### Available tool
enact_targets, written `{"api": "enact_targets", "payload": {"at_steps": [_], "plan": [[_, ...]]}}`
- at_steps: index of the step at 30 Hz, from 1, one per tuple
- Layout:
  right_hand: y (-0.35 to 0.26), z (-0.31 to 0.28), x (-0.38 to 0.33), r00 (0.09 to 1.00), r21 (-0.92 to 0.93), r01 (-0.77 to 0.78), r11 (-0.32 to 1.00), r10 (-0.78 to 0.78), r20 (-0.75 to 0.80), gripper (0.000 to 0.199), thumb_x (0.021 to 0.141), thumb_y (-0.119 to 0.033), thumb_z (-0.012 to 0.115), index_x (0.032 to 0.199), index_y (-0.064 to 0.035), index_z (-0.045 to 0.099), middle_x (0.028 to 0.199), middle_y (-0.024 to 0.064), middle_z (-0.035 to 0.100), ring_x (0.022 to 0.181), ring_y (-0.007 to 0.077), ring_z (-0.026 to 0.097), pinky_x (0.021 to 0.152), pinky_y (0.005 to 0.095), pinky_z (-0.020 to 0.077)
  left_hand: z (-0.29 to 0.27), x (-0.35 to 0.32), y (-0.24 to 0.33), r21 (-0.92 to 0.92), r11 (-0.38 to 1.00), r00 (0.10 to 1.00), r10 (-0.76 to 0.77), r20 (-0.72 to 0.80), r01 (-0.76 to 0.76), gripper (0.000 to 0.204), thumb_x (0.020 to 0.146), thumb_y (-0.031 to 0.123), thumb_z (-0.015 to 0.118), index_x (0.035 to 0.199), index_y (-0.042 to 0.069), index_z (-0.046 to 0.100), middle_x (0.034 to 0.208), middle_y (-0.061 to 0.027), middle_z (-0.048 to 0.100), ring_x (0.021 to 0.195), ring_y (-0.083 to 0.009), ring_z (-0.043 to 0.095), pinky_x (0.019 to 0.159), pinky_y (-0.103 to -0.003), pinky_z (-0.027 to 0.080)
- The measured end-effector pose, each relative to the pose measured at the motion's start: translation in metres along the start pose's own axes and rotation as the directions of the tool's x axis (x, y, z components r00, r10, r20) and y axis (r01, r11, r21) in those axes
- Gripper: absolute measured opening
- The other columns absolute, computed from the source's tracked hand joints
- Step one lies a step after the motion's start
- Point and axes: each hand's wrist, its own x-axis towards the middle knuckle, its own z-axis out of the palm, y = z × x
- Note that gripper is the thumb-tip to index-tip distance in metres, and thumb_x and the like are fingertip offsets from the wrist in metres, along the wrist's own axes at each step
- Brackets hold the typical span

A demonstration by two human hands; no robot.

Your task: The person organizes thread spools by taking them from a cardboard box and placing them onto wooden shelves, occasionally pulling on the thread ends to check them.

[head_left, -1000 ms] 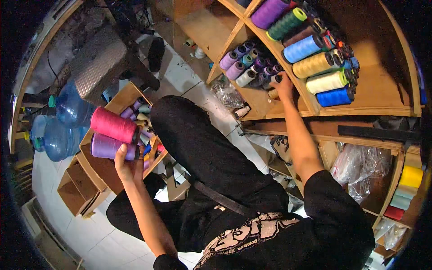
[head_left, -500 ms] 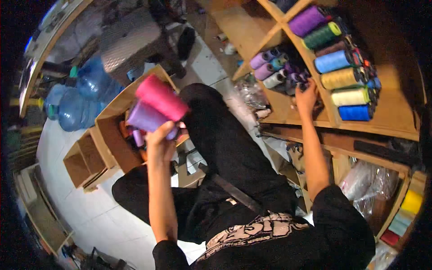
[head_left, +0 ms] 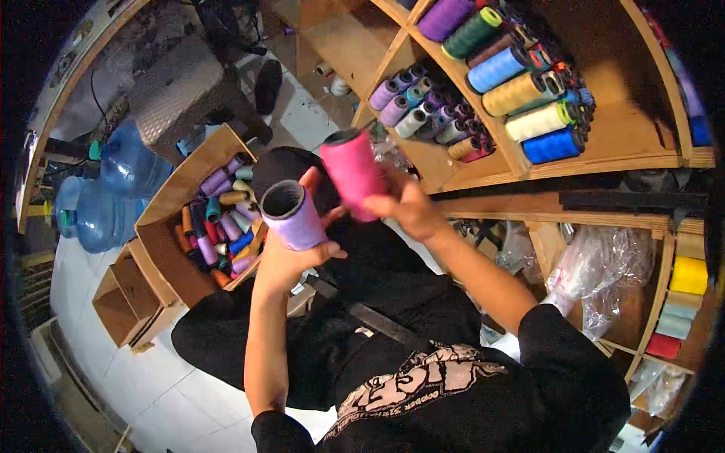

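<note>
Fingers (head_left: 326,219) of the left hand (head_left: 291,257) curl around a lilac thread cone (head_left: 296,215), thumb pressed to its side; the right hand (head_left: 408,208) clasps a pink thread cone (head_left: 352,174) just beside it. Either could slip if a grasp loosens, dropping toward the wooden box of spools (head_left: 215,226) below-left. Shelves of thread (head_left: 513,90) stand beyond the fingers.

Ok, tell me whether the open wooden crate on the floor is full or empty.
Partly full: wooden crate holds thread cones, bare bottom showing.

pink spool (head_left: 353,174) base hidden, shelf spools (head_left: 691,113) cut off
</note>
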Motion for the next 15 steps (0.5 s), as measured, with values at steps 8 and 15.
{"api": "enact_targets", "payload": {"at_steps": [8, 15], "plan": [[-0.023, -0.133, -0.005, 0.908, -0.91, -0.415, 0.009, 0.06, -0.414, 0.048, 0.069, -0.03, 0.07, 0.103, 0.0002, 0.054, 0.093, 0.0213, 0.062, 0.09, 0.035, 0.06, 0.078, 0.041, 0.048, -0.031, -0.01, 0.027, 0.126, 0.992, 0.967, 0.045, -0.25, -0.014, 0.07, 0.064, -0.005, 0.064, 0.127, 0.005, 0.036, 0.108, -0.0121, 0.056, 0.081, -0.0207, 0.061, 0.061, -0.033, 0.055], [0.031, -0.183, 0.039, 0.711, -0.698, -0.581, -0.419, 0.156, -0.685, 0.039, 0.069, -0.022, 0.063, 0.102, -0.0013, 0.059, 0.104, 0.0199, 0.06, 0.095, 0.0334, 0.059, 0.08, 0.0395, 0.0483, -0.045, -0.011, 0.036, 0.142, 0.985, 0.914, 0.141, -0.381, -0.093, 0.064, 0.064, -0.004, 0.062, 0.123, 0.004, 0.038, 0.104, -0.0132, 0.057, 0.073, -0.018, 0.061, 0.059, -0.031, 0.054]]}}
